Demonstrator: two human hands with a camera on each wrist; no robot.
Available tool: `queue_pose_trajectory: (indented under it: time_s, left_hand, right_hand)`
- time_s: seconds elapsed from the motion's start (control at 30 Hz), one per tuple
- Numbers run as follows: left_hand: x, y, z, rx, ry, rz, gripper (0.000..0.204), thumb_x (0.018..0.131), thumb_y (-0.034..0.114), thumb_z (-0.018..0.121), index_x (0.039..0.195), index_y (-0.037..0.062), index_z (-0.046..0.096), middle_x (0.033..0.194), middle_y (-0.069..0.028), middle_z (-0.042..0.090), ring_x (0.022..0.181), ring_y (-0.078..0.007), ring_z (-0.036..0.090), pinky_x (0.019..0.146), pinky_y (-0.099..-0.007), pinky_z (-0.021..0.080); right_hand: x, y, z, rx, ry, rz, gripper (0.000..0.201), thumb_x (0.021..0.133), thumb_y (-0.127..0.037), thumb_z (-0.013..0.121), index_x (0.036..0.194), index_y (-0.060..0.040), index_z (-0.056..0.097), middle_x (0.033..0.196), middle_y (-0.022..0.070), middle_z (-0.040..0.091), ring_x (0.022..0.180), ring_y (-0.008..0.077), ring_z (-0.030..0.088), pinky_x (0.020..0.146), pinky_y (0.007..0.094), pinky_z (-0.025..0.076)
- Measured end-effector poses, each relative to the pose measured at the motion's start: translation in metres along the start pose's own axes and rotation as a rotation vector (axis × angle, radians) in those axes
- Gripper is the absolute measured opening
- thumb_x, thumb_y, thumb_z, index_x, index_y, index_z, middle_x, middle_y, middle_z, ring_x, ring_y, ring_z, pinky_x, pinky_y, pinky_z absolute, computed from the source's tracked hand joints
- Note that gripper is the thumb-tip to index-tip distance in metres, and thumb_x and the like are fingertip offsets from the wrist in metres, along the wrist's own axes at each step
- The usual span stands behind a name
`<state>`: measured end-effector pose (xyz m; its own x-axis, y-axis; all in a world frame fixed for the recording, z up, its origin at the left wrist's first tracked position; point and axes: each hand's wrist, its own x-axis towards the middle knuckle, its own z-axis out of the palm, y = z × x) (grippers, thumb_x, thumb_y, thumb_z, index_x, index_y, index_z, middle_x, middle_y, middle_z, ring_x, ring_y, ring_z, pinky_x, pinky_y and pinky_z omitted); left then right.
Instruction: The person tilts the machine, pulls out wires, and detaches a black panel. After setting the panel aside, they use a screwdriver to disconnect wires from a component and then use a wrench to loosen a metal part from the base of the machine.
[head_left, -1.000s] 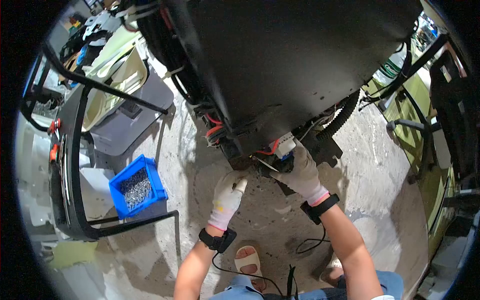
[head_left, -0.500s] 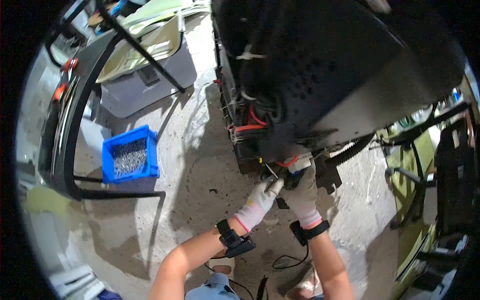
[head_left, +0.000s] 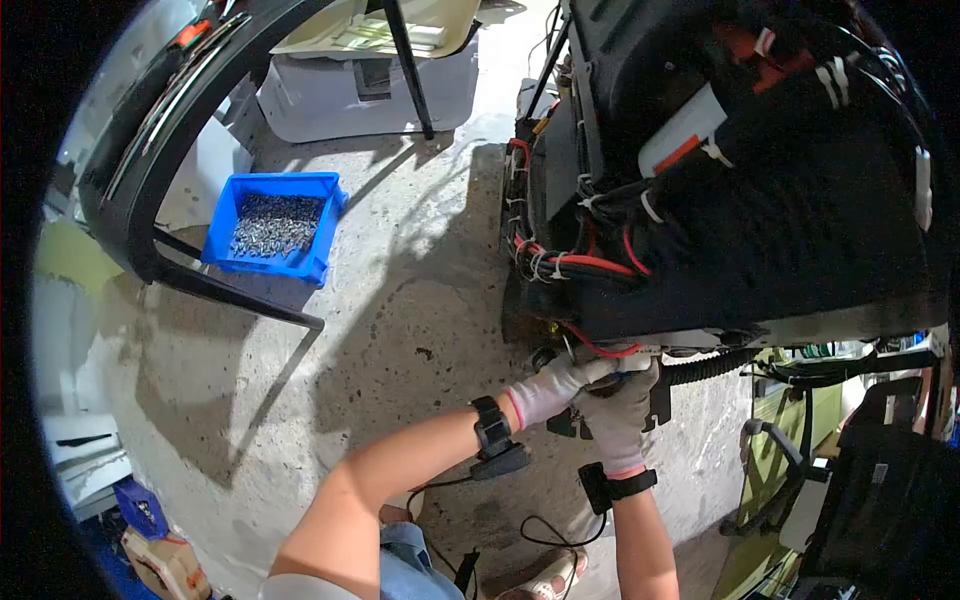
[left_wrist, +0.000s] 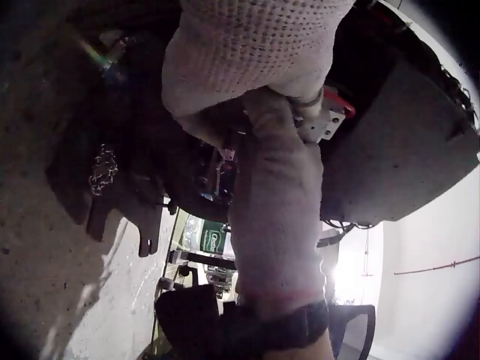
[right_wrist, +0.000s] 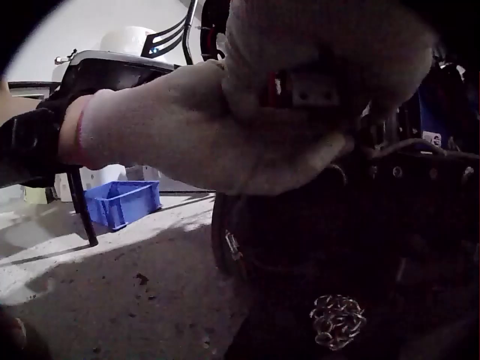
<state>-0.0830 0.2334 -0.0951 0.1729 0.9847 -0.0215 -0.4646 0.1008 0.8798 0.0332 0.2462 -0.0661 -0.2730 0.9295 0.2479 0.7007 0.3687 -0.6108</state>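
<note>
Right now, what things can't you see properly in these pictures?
Pale block: right wrist view; the left hand and right hand cover much of it.
Tiny pieces in the blue bin: head view; too small to identify.
Part of the black machine: head view; cut off by the top edge.
Green label: left wrist view; writing too blurred.

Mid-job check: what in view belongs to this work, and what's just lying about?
Likely in the job:
left hand
right hand
white block at the hands
red wire
black machine

Apparently lying about:
blue bin of metal bits
green-labelled bottle
</note>
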Motion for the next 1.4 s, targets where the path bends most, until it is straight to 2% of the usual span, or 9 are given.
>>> queue_pose_trajectory:
  time_s: [0.2,0.63,0.83,0.9,1.1,1.13,1.23,1.3,1.4]
  left_hand:
    - [0.017,-0.067,-0.009,-0.381,-0.059,-0.060,0.039,0.080,0.013,0.053,0.118,0.0104,0.045,0.115,-0.0042,0.049,0.099,-0.0154,0.049,0.089,-0.0276,0.036]
    - [0.013,-0.021,0.007,-0.651,0.013,-0.135,0.043,0.078,0.010,0.055,0.119,0.0063,0.042,0.116,-0.0071,0.049,0.104,-0.0183,0.047,0.090,-0.0319,0.036]
    - [0.024,-0.068,0.005,0.890,0.268,0.633,0.068,0.065,-0.006,0.055,0.126,0.0113,0.030,0.123,-0.0137,0.039,0.109,-0.0337,0.041,0.092,-0.0369,0.033]
    - [0.023,-0.100,0.005,0.817,0.220,0.325,0.065,0.065,-0.007,0.052,0.125,0.0104,0.033,0.117,-0.0184,0.044,0.109,-0.0360,0.041,0.091,-0.0362,0.033]
    - [-0.004,-0.026,0.014,0.328,0.289,0.308,0.051,0.074,-0.004,0.047,0.122,0.0084,0.038,0.098,-0.0165,0.055,0.091,-0.0287,0.054,0.081,-0.0341,0.042]
    - [-0.008,0.002,0.019,-0.199,0.362,-0.144,0.034,0.078,0.002,0.050,0.112,0.0050,0.048,0.094,-0.0104,0.058,0.082,-0.0207,0.057,0.073,-0.0316,0.045]
    - [-0.007,-0.010,0.013,-0.486,0.484,-0.166,0.023,0.081,0.020,0.057,0.094,0.0011,0.056,0.086,-0.0025,0.057,0.073,-0.0090,0.052,0.067,-0.0221,0.043]
    - [-0.006,-0.008,0.011,-0.415,0.534,-0.142,0.021,0.080,0.019,0.058,0.092,0.0014,0.058,0.079,-0.0018,0.058,0.065,-0.0080,0.052,0.062,-0.0209,0.044]
    - [-0.007,0.000,0.013,-0.430,0.485,-0.178,0.018,0.080,0.018,0.057,0.089,0.0021,0.058,0.074,-0.0016,0.058,0.064,-0.0080,0.052,0.060,-0.0214,0.044]
  right_hand:
    - [0.003,0.001,0.000,-0.031,-0.011,0.043,0.083,0.049,-0.024,0.077,0.111,-0.0057,0.025,0.098,0.0135,0.050,0.086,0.0285,0.055,0.072,0.0359,0.045]
    - [0.009,-0.003,-0.011,0.064,-0.094,0.113,0.070,0.050,-0.018,0.076,0.104,-0.0012,0.035,0.094,0.0141,0.053,0.085,0.0291,0.054,0.073,0.0360,0.044]
    - [0.022,0.039,-0.013,-0.103,-0.102,0.044,0.059,0.052,-0.017,0.075,0.099,-0.0005,0.043,0.089,0.0161,0.057,0.082,0.0275,0.058,0.070,0.0324,0.046]
    - [0.024,0.035,-0.013,-0.054,-0.134,0.147,0.058,0.054,-0.015,0.074,0.100,-0.0004,0.044,0.091,0.0157,0.058,0.083,0.0245,0.058,0.071,0.0310,0.046]
    - [0.013,0.014,-0.003,0.432,-0.053,0.284,0.029,0.070,-0.011,0.064,0.095,-0.0029,0.051,0.088,0.0064,0.058,0.077,0.0164,0.056,0.068,0.0292,0.045]
    - [0.010,0.011,-0.001,0.354,0.014,0.202,0.028,0.072,-0.010,0.063,0.096,-0.0026,0.051,0.087,0.0053,0.058,0.076,0.0168,0.056,0.068,0.0290,0.045]
    - [-0.002,0.028,0.012,0.455,0.115,0.164,0.024,0.074,-0.010,0.061,0.096,-0.0029,0.053,0.084,0.0025,0.059,0.070,0.0135,0.055,0.062,0.0247,0.045]
    - [-0.004,0.033,0.007,0.691,-0.173,0.644,0.021,0.075,-0.010,0.060,0.093,-0.0034,0.055,0.079,0.0015,0.059,0.066,0.0073,0.053,0.055,0.0209,0.042]
    - [-0.006,0.016,0.007,1.137,-0.091,0.723,0.013,0.077,-0.011,0.058,0.088,-0.0034,0.058,0.075,-0.0017,0.057,0.064,0.0025,0.049,0.051,0.0181,0.037]
